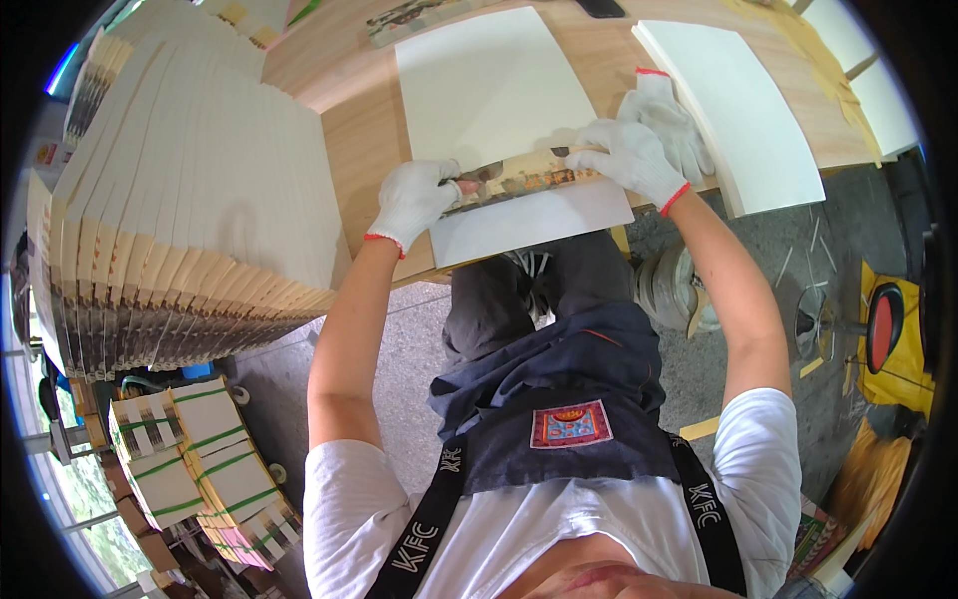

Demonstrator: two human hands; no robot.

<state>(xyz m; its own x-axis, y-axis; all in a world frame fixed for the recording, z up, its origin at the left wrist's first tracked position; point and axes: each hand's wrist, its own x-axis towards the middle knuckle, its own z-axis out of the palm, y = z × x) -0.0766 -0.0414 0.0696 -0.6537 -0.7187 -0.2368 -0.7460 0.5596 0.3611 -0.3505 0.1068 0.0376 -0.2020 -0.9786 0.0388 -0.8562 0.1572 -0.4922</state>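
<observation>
A large white sheet [489, 90] lies on the wooden table in front of me. Across its near part runs a printed strip [529, 175] in beige, brown and orange, with a white flap [534, 222] on the near side. My left hand [414, 203], in a white knit glove with a red cuff, is closed at the strip's left end; a bare fingertip shows there. At the strip's right end, my right hand [637, 163], gloved alike, has thumb and fingers closed on the paper. Beside it lies a loose white glove [671, 125].
A tall row of folded printed sheets [200, 190] stands on the left. White sheets are stacked [743, 110] at the right table edge. A dark phone-like object [602, 8] lies at the back. Bundles with green straps [205, 439] sit low on the left; a yellow bag [898, 344] on the right.
</observation>
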